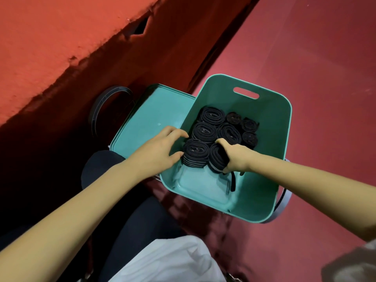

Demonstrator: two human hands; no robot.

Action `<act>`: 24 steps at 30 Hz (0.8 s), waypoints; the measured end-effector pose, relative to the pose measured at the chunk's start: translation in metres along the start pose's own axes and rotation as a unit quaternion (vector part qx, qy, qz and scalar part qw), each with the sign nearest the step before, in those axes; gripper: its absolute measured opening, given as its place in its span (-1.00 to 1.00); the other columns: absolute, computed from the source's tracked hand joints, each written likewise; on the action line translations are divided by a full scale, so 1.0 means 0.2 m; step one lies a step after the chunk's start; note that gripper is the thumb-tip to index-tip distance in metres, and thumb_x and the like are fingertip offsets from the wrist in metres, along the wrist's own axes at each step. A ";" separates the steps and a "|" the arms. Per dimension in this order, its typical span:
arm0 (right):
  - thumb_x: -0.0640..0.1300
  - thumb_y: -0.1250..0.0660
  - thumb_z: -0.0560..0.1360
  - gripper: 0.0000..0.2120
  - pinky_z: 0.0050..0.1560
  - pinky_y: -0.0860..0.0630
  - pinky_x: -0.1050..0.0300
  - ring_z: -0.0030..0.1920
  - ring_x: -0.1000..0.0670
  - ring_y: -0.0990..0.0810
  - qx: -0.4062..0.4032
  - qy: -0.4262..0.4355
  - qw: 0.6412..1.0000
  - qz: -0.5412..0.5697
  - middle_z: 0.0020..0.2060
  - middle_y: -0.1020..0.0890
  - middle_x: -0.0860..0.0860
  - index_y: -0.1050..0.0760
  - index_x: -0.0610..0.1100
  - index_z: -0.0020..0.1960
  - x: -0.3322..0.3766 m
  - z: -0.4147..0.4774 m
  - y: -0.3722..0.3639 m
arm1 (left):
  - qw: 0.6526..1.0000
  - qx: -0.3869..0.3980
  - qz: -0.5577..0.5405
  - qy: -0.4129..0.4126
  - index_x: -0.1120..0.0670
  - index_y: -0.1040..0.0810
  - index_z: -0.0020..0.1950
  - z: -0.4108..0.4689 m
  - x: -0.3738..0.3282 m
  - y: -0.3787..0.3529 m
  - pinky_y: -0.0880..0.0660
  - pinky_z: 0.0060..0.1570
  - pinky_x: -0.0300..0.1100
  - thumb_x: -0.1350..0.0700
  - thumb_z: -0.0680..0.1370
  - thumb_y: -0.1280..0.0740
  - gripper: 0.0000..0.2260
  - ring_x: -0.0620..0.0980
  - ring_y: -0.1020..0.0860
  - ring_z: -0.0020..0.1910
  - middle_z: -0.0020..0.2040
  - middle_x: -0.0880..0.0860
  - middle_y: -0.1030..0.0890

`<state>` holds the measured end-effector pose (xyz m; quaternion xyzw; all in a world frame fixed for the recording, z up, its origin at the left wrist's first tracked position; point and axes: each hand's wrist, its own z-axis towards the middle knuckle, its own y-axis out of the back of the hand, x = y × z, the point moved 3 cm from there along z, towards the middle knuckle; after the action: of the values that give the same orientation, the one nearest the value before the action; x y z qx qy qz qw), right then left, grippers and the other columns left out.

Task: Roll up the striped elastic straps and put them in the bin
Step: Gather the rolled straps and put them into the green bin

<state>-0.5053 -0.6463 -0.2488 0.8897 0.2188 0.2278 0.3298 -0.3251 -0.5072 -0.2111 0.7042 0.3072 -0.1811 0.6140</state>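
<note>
Your right hand grips a rolled strap inside the teal bin. Just beside it, your left hand clasps the neighbouring roll with curled fingers.

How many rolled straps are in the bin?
8 rolled straps in the bin: three far, three middle, two nearest, one held by the left hand, one gripped by the right hand. More may hide underneath.

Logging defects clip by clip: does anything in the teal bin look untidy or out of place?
Yes. The dark rolled elastic strap gripped by the right hand trails a loose tail down inside the teal plastic bin, so it is not fully wound. The neighbouring roll held by the left hand looks tidy.
</note>
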 end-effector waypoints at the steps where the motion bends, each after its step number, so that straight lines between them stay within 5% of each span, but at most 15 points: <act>1: -0.27 -0.45 0.37 -0.18 -0.37 -0.63 -0.06 -0.22 -0.22 -0.64 -0.009 0.007 1.000 0.004 -0.01 -0.54 -0.21 -0.08 0.00 0.47 -0.01 0.00 0.00 | 1.000 -0.001 -0.001 -0.001 -0.06 -0.38 0.34 0.00 0.00 0.00 -0.43 0.21 0.02 0.08 0.54 -0.35 -0.62 0.03 -0.53 0.11 0.28 -0.07 -0.37; 5: -0.28 -0.45 0.36 -0.29 -0.36 -0.61 -0.08 -0.24 -0.24 -0.65 -0.050 0.033 0.998 0.022 -0.02 -0.58 -0.18 -0.20 -0.04 0.40 -0.02 0.00 0.01 | 1.000 0.005 0.004 0.011 -0.08 -0.37 0.35 0.00 -0.01 -0.01 -0.45 0.16 0.03 0.06 0.55 -0.34 -0.62 0.08 -0.56 0.05 0.29 -0.08 -0.35; 9: -0.24 -0.48 0.37 -0.19 -0.26 -0.63 -0.06 -0.19 -0.23 -0.65 -0.026 0.025 0.999 0.003 0.05 -0.58 -0.20 -0.12 -0.01 0.46 -0.01 0.02 0.01 | 1.000 0.007 0.005 0.015 -0.09 -0.36 0.36 0.00 -0.02 -0.01 -0.45 0.15 0.05 0.04 0.55 -0.33 -0.61 0.08 -0.56 0.05 0.30 -0.09 -0.35; 14: -0.07 -0.55 0.34 -0.06 0.06 -0.49 0.01 0.10 -0.24 -0.57 -0.037 0.006 0.997 -0.062 0.17 -0.57 -0.21 -0.01 -0.06 0.51 0.00 -0.01 0.09 | 0.999 0.030 0.034 0.013 -0.08 -0.34 0.38 0.00 -0.04 0.02 -0.46 0.13 0.01 -0.04 0.57 -0.30 -0.62 0.02 -0.54 0.00 0.30 -0.08 -0.35; 20: 0.00 -0.32 0.51 -0.72 -0.01 -0.46 0.03 0.09 -0.15 -0.55 -0.176 0.067 0.975 -0.116 0.06 -0.60 -0.06 -0.44 -0.10 0.16 0.18 -0.19 0.38 | 0.991 -0.002 0.136 0.000 -0.11 -0.30 0.39 -0.01 -0.13 0.15 -0.48 0.08 -0.06 -0.11 0.61 -0.19 -0.65 -0.02 -0.52 0.16 0.31 -0.10 -0.44; 24: -0.04 -0.32 0.51 -0.80 0.04 -0.48 0.02 0.04 -0.03 -0.55 -0.254 0.171 0.948 -0.084 0.01 -0.56 0.04 -0.49 -0.06 0.11 0.41 -0.35 0.56 | 0.974 -0.046 0.223 -0.010 -0.10 -0.30 0.40 -0.06 -0.19 0.39 -0.46 0.06 -0.13 -0.11 0.63 -0.15 -0.66 -0.04 -0.50 0.19 0.29 -0.11 -0.47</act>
<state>-0.4511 -0.6442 -0.1037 0.7028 0.2805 0.3962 0.5200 -0.3041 -0.5079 -0.1256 0.7243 0.1446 -0.0325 0.6734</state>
